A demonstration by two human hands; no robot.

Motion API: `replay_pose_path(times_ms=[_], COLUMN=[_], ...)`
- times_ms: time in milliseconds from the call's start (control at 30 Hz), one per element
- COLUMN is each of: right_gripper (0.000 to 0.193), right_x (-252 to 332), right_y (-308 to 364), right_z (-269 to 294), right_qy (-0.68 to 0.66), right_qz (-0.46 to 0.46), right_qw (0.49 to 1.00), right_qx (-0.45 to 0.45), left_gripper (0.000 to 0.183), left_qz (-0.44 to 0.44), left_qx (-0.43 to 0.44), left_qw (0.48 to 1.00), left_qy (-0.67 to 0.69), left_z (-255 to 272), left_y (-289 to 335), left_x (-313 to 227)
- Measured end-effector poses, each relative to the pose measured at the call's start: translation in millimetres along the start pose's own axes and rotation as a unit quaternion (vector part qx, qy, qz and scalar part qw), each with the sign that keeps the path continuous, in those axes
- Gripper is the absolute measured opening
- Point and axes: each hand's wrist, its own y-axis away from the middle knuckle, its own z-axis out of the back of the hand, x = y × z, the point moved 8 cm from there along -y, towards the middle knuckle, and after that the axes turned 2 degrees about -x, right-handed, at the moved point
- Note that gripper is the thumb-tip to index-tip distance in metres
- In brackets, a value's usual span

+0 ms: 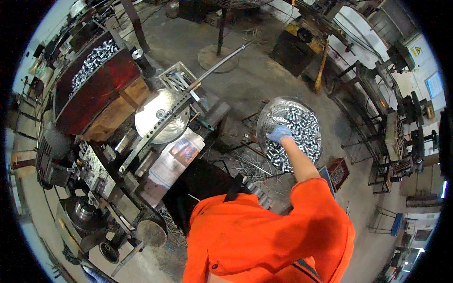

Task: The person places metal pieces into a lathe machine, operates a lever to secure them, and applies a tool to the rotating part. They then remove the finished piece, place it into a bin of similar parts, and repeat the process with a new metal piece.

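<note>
My right hand [280,133], in a light blue glove, reaches into a round metal pan [271,109] at the right. Many short, shiny metal sleeves [302,128] fill most of the pan. The gloved fingers are bunched together, low against the pan's left side. What is between them, if anything, is hidden. The orange sleeve [314,198] of my right arm is pushed up, baring the forearm. My left sleeve runs out at the lower edge, and I cannot make out my left hand.
At the left stands a machine with a bright metal disc [153,125] and a long perforated bar [165,120]. A printed sheet [177,155] lies beside it. A red bin [94,92] of metal parts stands behind. Metal rods [250,165] litter the floor near the pan; a small red box [339,172] stands right.
</note>
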Motion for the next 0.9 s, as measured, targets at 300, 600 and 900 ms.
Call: replay_pose_path(times_ms=[300, 600, 900], right_gripper=[0.065, 0.026, 0.038], right_x=[4, 135, 518], right_y=[6, 47, 389], right_z=[3, 125, 206], right_qy=[0.024, -0.431, -0.185], right_qz=[0.006, 0.292, 0.799], right_qw=[1.0, 0.841, 0.565], right_qx=[-0.014, -0.146, -0.089], left_gripper=[0.042, 0.034, 0.037], left_qz=[0.153, 0.115, 0.142], left_qx=[0.054, -0.069, -0.075], left_qw=[0.987, 0.985, 0.969], left_qy=[-0.004, -0.111, -0.187], left_z=[6, 57, 112], left_y=[16, 52, 83], left_x=[81, 122, 154])
